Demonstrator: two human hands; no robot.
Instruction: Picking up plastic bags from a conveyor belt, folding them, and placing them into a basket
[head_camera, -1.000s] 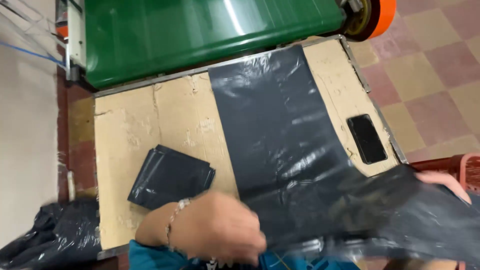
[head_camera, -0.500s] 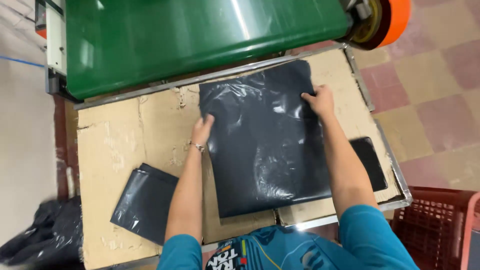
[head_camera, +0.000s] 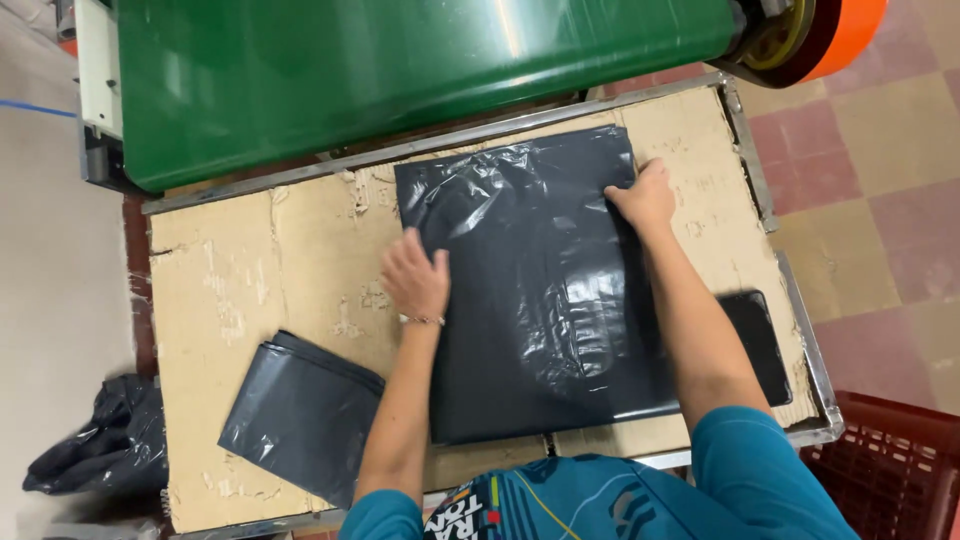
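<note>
- Dark grey plastic bag (head_camera: 545, 300) now lies flat on the cardboard-covered worktop (head_camera: 270, 270), top edge close to the green conveyor belt (head_camera: 400, 70).
- A second ago the bag was still bunched and draped toward the near edge, with a hand gathering it; half a second ago it was already spread, both hands at its upper corners. So the laying-out is done and the hands are now smoothing it.
- Left hand (head_camera: 415, 278): open, palm down, fingers together, pressing on the bag's left edge. It has slid down that edge since the previous frame.
- Right hand (head_camera: 645, 195): fingers curled loosely, resting on the bag's upper right corner. Not clamped on anything; it holds the corner flat against the worktop.
- Upper left part of the bag is wrinkled and shiny; the lower half looks flat.
- Folded dark bag (head_camera: 300, 415) sits on the worktop's near left corner, well apart from the spread one; unchanged across the frames.
- Black flat rectangle (head_camera: 765, 340), probably a phone, lies at the right edge, partly covered by the bag and right forearm.
- Crumpled dark bags (head_camera: 100, 440) on the floor to the left; red crate (head_camera: 890, 470) at lower right.
</note>
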